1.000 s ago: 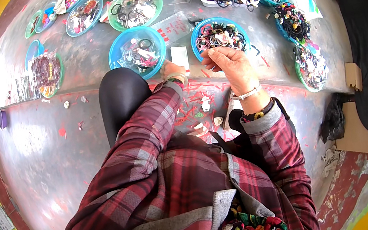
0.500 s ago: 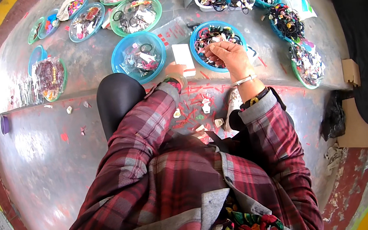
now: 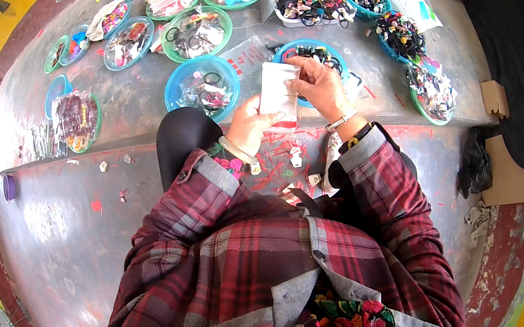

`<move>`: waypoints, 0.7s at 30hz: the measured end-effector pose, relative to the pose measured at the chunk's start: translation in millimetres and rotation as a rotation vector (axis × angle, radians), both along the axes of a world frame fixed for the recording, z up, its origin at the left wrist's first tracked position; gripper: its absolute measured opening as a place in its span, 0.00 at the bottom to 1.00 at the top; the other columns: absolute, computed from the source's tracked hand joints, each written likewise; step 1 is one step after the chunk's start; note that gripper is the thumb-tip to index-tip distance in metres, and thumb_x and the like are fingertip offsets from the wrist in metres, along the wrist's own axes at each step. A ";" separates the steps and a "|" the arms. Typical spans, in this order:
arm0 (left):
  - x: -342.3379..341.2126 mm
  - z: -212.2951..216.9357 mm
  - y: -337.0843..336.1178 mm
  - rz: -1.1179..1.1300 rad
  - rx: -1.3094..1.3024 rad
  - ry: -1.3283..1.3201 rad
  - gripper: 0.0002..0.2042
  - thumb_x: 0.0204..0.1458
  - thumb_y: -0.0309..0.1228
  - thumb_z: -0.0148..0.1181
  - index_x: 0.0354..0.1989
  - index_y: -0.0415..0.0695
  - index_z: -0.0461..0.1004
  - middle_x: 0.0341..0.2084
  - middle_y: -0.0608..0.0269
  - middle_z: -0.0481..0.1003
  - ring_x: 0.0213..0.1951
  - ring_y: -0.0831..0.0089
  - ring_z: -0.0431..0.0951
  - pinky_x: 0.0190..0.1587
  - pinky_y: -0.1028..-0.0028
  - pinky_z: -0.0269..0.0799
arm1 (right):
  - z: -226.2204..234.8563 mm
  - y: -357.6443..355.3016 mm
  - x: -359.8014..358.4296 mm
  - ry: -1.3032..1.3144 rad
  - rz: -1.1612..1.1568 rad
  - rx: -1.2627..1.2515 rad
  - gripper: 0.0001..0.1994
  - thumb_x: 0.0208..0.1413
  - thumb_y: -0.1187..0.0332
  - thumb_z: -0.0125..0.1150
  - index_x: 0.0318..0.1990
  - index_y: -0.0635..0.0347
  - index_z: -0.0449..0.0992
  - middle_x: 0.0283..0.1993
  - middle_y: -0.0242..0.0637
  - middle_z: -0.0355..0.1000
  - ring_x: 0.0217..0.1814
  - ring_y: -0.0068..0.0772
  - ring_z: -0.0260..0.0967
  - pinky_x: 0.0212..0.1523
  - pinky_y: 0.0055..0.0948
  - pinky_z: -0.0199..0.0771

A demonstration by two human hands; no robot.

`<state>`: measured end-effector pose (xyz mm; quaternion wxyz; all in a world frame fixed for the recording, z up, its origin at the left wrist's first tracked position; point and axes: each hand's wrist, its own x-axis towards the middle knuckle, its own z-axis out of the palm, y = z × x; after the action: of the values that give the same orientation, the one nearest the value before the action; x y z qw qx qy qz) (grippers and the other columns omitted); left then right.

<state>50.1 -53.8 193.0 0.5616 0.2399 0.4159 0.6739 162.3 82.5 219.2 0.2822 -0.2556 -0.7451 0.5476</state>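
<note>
My left hand is closed on the lower left edge of a flat white card with a red strip along its bottom, tilted up in front of me. My right hand is closed in a pinch at the card's upper right edge, thumb against it; what sits between the fingertips is too small to make out. Just behind the hands stands a blue bowl of dark and pink hair ties, partly hidden by card and fingers. Left of it, another blue bowl holds small plastic bags and a black hair tie.
Several bowls and baskets of hair accessories line the raised grey ledge, among them a green bowl and a white basket. Red scraps and white bits litter the step below, near my shoe. A black bag lies right.
My left hand has lifted the white card off the ledge and brought it to my right hand. The right hand has shifted slightly down and stays pinched, now against the card's edge.
</note>
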 end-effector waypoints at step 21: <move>-8.6 -19.9 6.5 -0.025 0.003 -0.106 0.13 0.47 0.22 0.55 0.43 0.37 0.68 0.35 0.63 0.73 0.37 0.76 0.74 0.42 0.76 0.69 | 8.8 -5.0 -2.3 -0.190 -0.118 0.879 0.13 0.46 0.70 0.58 0.41 0.59 0.74 0.43 0.41 0.71 0.41 0.42 0.71 0.40 0.33 0.71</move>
<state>41.5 -47.3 173.1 0.5907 0.2098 0.3815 0.6793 160.0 77.5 228.1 0.3251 -0.2029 -0.9136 0.1363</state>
